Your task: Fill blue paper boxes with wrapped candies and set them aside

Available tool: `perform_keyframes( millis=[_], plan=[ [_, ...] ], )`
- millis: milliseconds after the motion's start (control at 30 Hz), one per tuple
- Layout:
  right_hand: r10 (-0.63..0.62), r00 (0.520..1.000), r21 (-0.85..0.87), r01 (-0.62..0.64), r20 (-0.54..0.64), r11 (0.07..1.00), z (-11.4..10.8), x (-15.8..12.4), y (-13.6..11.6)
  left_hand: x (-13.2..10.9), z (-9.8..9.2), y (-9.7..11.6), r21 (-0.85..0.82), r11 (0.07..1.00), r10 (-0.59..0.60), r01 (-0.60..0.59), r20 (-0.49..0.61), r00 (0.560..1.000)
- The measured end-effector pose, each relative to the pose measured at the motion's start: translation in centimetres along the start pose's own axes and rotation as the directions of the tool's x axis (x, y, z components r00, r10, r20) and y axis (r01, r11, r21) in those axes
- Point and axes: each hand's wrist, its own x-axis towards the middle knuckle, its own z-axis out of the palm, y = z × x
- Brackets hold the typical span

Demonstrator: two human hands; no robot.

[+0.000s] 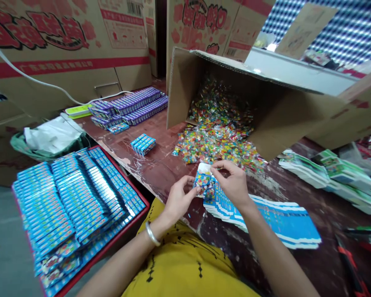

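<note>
A small blue candy box (203,184) with a white open flap is in my left hand (181,198), thumb across its front and fingers behind. At the box's top right, my right hand (230,181) pinches the flap edge between thumb and fingertips. Below my right hand, a fanned row of flat blue cartons (284,222) lies on the dark red table. Just beyond both hands spreads a heap of small clear packets of colourful candy (216,142), spilling out of a cardboard box on its side (281,111). The inside of the held box is hidden.
A red tray (144,206) at lower left holds rows of filled blue boxes (64,198). A small blue stack (143,144) and purple boxes (136,105) sit on the table. Green-white cartons (330,177) and red-handled pliers (349,260) lie right. A white cable (46,82) crosses left.
</note>
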Motion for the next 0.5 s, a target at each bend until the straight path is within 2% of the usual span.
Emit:
perform_keyframes(
  millis=[67,133,200,267,400,500],
  plan=[
    [-0.085,0.994,-0.04,0.088,0.066,0.995,-0.1,-0.1,-0.1,-0.3,-0.1,0.2,-0.032,0.999,0.015,-0.015,-0.023,1.0],
    [-0.091,0.986,0.035,0.087,0.138,0.996,-0.3,-0.3,-0.2,-0.5,-0.1,0.4,-0.062,0.997,0.04,-0.043,-0.054,0.998],
    [-0.014,0.985,0.183,-0.018,0.173,0.983,-0.3,-0.8,-0.2,-0.8,0.0,0.6,-0.095,0.993,0.06,-0.066,-0.063,0.996],
    [0.081,0.984,0.322,-0.129,0.158,0.938,0.0,-1.6,-0.1,-1.0,0.2,0.9,-0.133,0.988,0.07,-0.073,-0.03,0.997],
    [0.173,0.983,0.509,-0.182,0.066,0.841,1.6,-3.5,0.3,-1.1,0.5,1.2,-0.185,0.978,0.102,-0.096,0.024,0.995],
    [0.228,0.968,0.572,-0.247,0.106,0.782,2.6,-4.5,0.4,-1.1,0.6,1.1,-0.174,0.977,0.127,-0.119,0.039,0.991]
  ],
)
